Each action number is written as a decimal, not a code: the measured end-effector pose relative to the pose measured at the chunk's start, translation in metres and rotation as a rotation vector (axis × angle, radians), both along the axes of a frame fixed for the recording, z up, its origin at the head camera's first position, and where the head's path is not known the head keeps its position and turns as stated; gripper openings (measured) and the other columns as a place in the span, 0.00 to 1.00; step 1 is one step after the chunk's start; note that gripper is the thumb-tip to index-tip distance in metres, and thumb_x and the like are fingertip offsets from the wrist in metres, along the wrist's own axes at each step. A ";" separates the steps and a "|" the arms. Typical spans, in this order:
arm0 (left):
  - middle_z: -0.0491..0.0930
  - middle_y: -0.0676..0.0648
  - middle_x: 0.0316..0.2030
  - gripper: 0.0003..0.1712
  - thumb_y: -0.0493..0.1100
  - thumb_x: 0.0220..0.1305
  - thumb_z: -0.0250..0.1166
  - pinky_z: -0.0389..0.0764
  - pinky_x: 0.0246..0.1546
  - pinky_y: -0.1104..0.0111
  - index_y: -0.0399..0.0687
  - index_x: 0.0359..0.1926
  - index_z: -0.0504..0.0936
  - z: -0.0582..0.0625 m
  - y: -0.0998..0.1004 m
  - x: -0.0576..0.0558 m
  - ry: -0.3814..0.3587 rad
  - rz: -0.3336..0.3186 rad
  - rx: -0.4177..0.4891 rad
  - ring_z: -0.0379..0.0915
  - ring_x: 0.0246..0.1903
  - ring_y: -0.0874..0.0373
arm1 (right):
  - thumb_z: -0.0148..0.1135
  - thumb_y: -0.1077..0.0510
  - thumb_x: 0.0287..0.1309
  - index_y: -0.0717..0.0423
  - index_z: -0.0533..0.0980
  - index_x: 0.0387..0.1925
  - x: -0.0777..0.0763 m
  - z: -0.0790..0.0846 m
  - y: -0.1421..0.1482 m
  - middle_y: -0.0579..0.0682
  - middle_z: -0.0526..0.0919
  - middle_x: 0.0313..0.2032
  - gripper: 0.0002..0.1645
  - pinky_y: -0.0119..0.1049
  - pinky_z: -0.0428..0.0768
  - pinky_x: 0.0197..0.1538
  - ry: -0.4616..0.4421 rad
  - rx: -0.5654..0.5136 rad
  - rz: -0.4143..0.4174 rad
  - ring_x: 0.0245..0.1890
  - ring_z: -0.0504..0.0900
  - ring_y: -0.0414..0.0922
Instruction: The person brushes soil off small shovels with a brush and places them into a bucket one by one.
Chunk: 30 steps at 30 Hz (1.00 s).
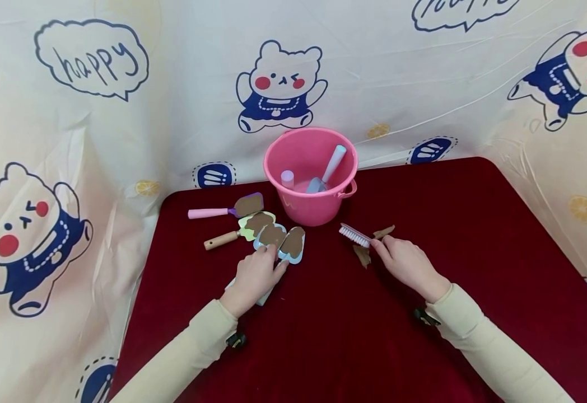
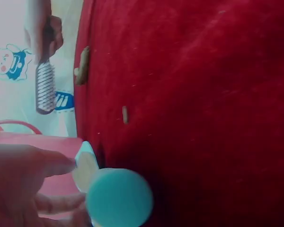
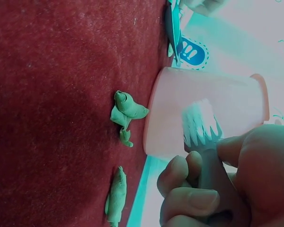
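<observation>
My right hand point(image 1: 408, 267) grips the handle of a brush point(image 1: 355, 235), its white bristles angled down beside curled brown dry-leaf-like pieces point(image 1: 362, 256). In the right wrist view thumb and fingers wrap the brush handle point(image 3: 213, 175), bristles in front of the bucket. My left hand point(image 1: 255, 275) lies over the handles of two pale blue shovels point(image 1: 296, 254) whose blades carry a brown layer. In the left wrist view its thumb and fingertips stand apart, close beside a round teal handle end point(image 2: 119, 198). Left of them lie a green shovel point(image 1: 223, 239) and a purple shovel point(image 1: 209, 212).
A pink bucket point(image 1: 310, 208) stands at the back of the dark red table point(image 1: 344, 341), holding a shovel with a pale handle point(image 1: 335, 162) and another pale handle point(image 1: 287, 179). Behind hangs a printed cloth point(image 1: 192, 112). A small brown bit point(image 2: 125, 115) lies on the tabletop.
</observation>
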<state>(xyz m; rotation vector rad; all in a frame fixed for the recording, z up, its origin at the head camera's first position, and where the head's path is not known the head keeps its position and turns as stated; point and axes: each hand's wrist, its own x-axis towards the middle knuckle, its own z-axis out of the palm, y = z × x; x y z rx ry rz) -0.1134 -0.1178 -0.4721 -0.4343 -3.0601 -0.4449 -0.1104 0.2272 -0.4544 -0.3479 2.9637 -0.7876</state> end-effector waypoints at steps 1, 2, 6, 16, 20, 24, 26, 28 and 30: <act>0.77 0.42 0.29 0.18 0.52 0.69 0.70 0.78 0.20 0.51 0.43 0.35 0.76 -0.001 0.000 0.002 -0.011 0.001 -0.020 0.80 0.24 0.40 | 0.49 0.47 0.81 0.52 0.68 0.25 0.000 0.000 0.000 0.45 0.64 0.16 0.25 0.37 0.66 0.20 0.003 0.003 0.002 0.14 0.62 0.41; 0.77 0.41 0.29 0.18 0.53 0.69 0.70 0.78 0.20 0.51 0.43 0.36 0.77 -0.002 -0.001 0.003 -0.024 -0.001 -0.034 0.80 0.24 0.40 | 0.49 0.47 0.81 0.52 0.68 0.25 0.000 -0.001 0.000 0.45 0.64 0.16 0.25 0.37 0.65 0.20 0.005 0.004 0.006 0.14 0.62 0.41; 0.79 0.40 0.31 0.20 0.53 0.67 0.72 0.78 0.20 0.50 0.40 0.41 0.78 -0.006 -0.002 0.009 -0.054 -0.014 -0.059 0.81 0.26 0.40 | 0.50 0.48 0.81 0.52 0.68 0.24 0.000 -0.001 -0.001 0.45 0.63 0.15 0.24 0.37 0.65 0.20 0.011 0.009 0.014 0.14 0.62 0.41; 0.79 0.42 0.28 0.19 0.48 0.65 0.72 0.78 0.20 0.49 0.39 0.40 0.75 -0.010 -0.005 0.014 -0.070 -0.006 -0.050 0.79 0.24 0.44 | 0.52 0.47 0.80 0.53 0.69 0.26 -0.001 -0.001 -0.002 0.45 0.64 0.14 0.23 0.36 0.64 0.18 0.018 0.016 0.001 0.13 0.62 0.41; 0.77 0.42 0.27 0.14 0.45 0.66 0.70 0.77 0.20 0.49 0.39 0.35 0.76 -0.008 -0.004 0.014 -0.057 0.004 -0.047 0.78 0.23 0.43 | 0.53 0.46 0.79 0.53 0.69 0.26 0.000 0.000 -0.002 0.45 0.64 0.14 0.24 0.36 0.64 0.17 0.012 0.008 -0.004 0.12 0.62 0.41; 0.75 0.44 0.22 0.12 0.43 0.67 0.67 0.76 0.18 0.50 0.40 0.33 0.76 -0.005 -0.003 0.016 -0.062 0.013 -0.032 0.77 0.21 0.43 | 0.54 0.46 0.79 0.53 0.70 0.25 0.000 0.000 -0.002 0.44 0.64 0.14 0.24 0.35 0.63 0.17 0.020 0.001 0.005 0.12 0.62 0.40; 0.73 0.45 0.19 0.11 0.43 0.67 0.66 0.75 0.17 0.51 0.40 0.34 0.75 -0.005 -0.004 0.016 -0.072 0.016 -0.017 0.75 0.19 0.44 | 0.54 0.47 0.79 0.53 0.70 0.26 0.001 0.000 -0.001 0.44 0.64 0.14 0.23 0.35 0.63 0.17 0.024 -0.005 0.008 0.12 0.62 0.40; 0.71 0.46 0.16 0.11 0.43 0.67 0.65 0.74 0.17 0.52 0.40 0.34 0.75 -0.005 -0.004 0.017 -0.077 0.013 -0.001 0.74 0.17 0.46 | 0.55 0.47 0.78 0.53 0.70 0.26 0.001 -0.001 -0.001 0.44 0.64 0.14 0.23 0.35 0.63 0.18 0.030 -0.009 0.012 0.12 0.62 0.39; 0.70 0.48 0.16 0.12 0.43 0.67 0.66 0.74 0.17 0.53 0.41 0.34 0.74 -0.005 -0.004 0.018 -0.076 0.006 0.011 0.73 0.17 0.48 | 0.56 0.47 0.78 0.53 0.71 0.26 0.001 -0.001 -0.001 0.44 0.64 0.14 0.22 0.35 0.63 0.18 0.035 -0.011 0.014 0.12 0.62 0.39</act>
